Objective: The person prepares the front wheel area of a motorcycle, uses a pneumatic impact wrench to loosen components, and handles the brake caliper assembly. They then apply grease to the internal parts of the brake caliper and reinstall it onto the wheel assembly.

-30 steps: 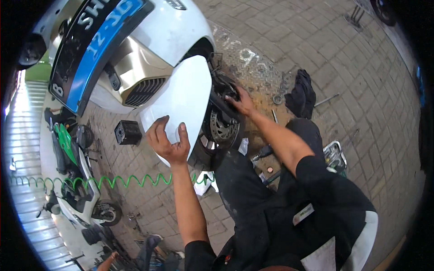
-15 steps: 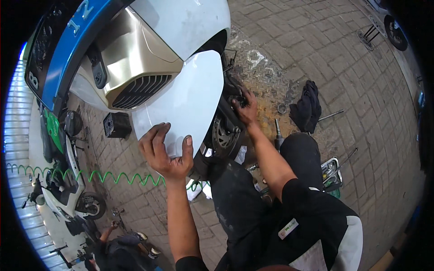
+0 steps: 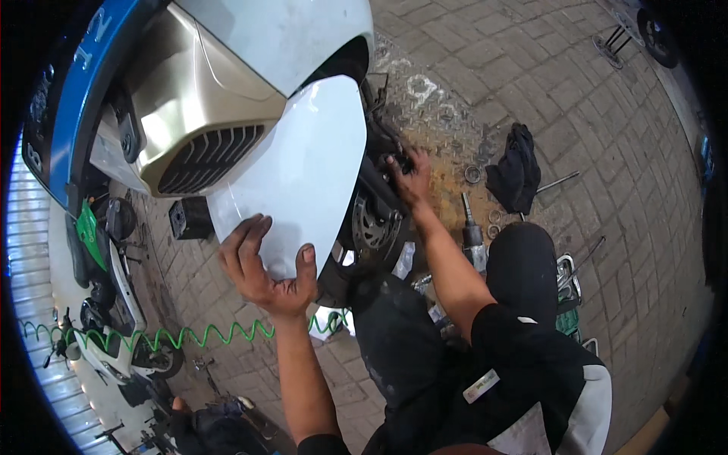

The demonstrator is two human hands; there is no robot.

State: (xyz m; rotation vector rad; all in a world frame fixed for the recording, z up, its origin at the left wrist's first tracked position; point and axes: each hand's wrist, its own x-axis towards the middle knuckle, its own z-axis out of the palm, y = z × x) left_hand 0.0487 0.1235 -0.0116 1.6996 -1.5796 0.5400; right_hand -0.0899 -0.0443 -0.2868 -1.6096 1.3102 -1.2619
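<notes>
Left hand [image 3: 277,284]: half-open, empty, still by white fender [image 3: 296,174] | right hand [image 3: 413,182]: fingers bent at dark parts [image 3: 378,189] beside brake disc [image 3: 370,230], hold unclear | versus earlier: power tool [image 3: 474,236] by right knee [image 3: 523,254] now shows more fully

The front mudguard [image 3: 296,171] is white, the nose panel [image 3: 182,95] metallic gold, its slatted grille [image 3: 211,159] black. A coiled hose [image 3: 199,334] is bright green. The brake disc [image 3: 365,226] is silver with dark cut-outs. Dark smudges spot the left hand [image 3: 271,277]; black trousers [image 3: 402,326] show pale flecks. Grey-brown paving [image 3: 561,83] forms a brick pattern; a tread plate [image 3: 449,189] shows rusty orange.
</notes>
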